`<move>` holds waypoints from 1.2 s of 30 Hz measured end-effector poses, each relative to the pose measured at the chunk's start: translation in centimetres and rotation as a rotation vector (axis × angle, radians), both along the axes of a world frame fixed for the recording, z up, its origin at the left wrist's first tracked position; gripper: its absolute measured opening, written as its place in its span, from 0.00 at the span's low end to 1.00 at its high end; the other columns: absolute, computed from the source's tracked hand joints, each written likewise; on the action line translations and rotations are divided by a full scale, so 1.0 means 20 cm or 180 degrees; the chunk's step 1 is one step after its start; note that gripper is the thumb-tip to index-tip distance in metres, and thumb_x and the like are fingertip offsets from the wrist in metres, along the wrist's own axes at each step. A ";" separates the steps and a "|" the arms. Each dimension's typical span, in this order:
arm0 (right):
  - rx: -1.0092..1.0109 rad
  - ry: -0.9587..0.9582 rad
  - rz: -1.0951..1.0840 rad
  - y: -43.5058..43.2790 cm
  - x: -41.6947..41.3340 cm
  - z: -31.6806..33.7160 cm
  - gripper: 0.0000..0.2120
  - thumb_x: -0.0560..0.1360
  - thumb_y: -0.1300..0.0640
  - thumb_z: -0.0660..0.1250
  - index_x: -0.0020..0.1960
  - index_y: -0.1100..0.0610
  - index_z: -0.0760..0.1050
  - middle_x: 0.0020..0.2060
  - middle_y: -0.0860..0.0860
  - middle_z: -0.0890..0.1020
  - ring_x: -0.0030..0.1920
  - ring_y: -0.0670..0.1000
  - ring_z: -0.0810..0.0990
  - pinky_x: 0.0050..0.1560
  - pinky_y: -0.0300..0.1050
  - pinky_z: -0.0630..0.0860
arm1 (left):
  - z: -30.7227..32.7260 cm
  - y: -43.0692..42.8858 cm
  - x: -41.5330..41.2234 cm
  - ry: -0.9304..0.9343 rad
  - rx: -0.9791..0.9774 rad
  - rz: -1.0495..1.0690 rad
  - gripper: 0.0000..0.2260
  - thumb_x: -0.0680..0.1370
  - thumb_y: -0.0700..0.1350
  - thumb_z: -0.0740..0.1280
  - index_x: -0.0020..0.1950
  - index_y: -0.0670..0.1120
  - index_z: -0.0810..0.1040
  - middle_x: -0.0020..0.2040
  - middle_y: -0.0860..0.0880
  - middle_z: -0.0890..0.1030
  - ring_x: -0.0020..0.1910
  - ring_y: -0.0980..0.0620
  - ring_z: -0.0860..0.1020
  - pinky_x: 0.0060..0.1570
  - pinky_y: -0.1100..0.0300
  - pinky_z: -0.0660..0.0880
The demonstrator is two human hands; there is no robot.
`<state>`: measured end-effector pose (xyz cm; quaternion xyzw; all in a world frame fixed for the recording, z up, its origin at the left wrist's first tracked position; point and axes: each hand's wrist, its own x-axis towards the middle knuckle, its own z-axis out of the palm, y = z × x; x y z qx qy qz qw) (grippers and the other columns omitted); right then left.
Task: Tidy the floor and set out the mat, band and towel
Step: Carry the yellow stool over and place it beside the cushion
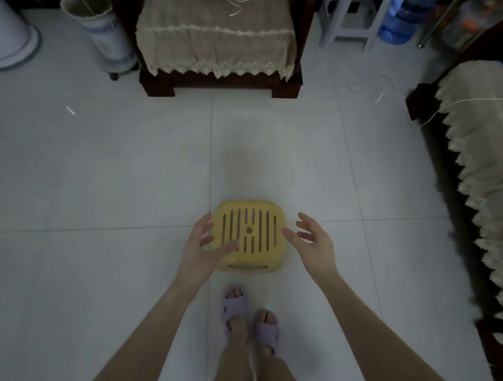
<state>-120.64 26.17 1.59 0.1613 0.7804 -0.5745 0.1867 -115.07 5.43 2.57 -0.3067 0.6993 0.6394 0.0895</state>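
Yellow stool (248,236) on floor (89,175) by the feet (250,319) | left hand (202,250) and right hand (313,242) flank it, fingers spread, holding nothing | best to grip opposite sides evenly, lift level | mat, band, towel unseen

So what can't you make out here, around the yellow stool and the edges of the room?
Head view throughout:
- yellow stool: legs hidden beneath its own slotted top.
- left hand: fingers overlap the stool's edge; whether they touch it cannot be told.
- blue water bottle: upper part cut off by the top edge.
- covered chair on the right: cut off by the right edge.
- mat, band, towel: none in view.
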 end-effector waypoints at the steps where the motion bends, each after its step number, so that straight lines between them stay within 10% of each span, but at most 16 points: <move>1: 0.0028 -0.0014 0.0010 -0.01 -0.03 -0.06 0.24 0.73 0.54 0.72 0.68 0.53 0.71 0.55 0.48 0.77 0.54 0.48 0.77 0.42 0.30 0.72 | -0.06 -0.01 -0.03 -0.0044 -0.0047 -0.0040 0.35 0.70 0.43 0.75 0.74 0.50 0.63 0.63 0.54 0.70 0.60 0.52 0.71 0.51 0.62 0.72; 6: 0.0167 -0.0119 0.0039 -0.06 -0.21 -0.57 0.26 0.73 0.53 0.72 0.69 0.53 0.70 0.57 0.48 0.76 0.57 0.49 0.75 0.50 0.39 0.70 | -0.57 -0.08 -0.22 -0.0178 -0.0100 -0.0124 0.33 0.71 0.44 0.75 0.71 0.53 0.64 0.61 0.56 0.69 0.61 0.51 0.70 0.59 0.54 0.71; 12: 0.0239 -0.0180 -0.0017 -0.07 -0.34 -1.27 0.29 0.72 0.53 0.72 0.71 0.54 0.68 0.60 0.48 0.76 0.60 0.51 0.75 0.36 0.27 0.74 | -1.28 -0.14 -0.35 -0.0281 -0.0186 -0.0213 0.27 0.71 0.44 0.75 0.61 0.62 0.64 0.55 0.66 0.70 0.60 0.53 0.70 0.62 0.54 0.70; 18: 0.0400 -0.0247 0.0024 -0.03 -0.41 -1.85 0.37 0.71 0.47 0.72 0.75 0.49 0.61 0.71 0.48 0.68 0.71 0.52 0.66 0.67 0.52 0.67 | -1.84 -0.16 -0.41 -0.0313 -0.0350 -0.0036 0.31 0.70 0.45 0.75 0.65 0.62 0.63 0.59 0.66 0.69 0.56 0.71 0.69 0.58 0.63 0.69; 21: 0.0373 -0.0207 0.0079 -0.01 -0.44 -2.07 0.41 0.70 0.49 0.74 0.76 0.48 0.56 0.72 0.48 0.67 0.72 0.51 0.65 0.67 0.49 0.65 | -2.09 -0.20 -0.42 -0.0504 -0.0389 -0.0039 0.46 0.67 0.53 0.76 0.77 0.55 0.52 0.75 0.52 0.60 0.73 0.53 0.60 0.69 0.49 0.62; 36: 0.0537 -0.0024 0.0308 -0.07 -0.57 -2.09 0.43 0.70 0.51 0.74 0.77 0.48 0.53 0.72 0.49 0.66 0.71 0.50 0.64 0.62 0.43 0.63 | -2.17 -0.34 -0.43 -0.0432 -0.0161 0.0095 0.51 0.56 0.65 0.76 0.75 0.58 0.58 0.66 0.54 0.75 0.63 0.50 0.74 0.62 0.44 0.73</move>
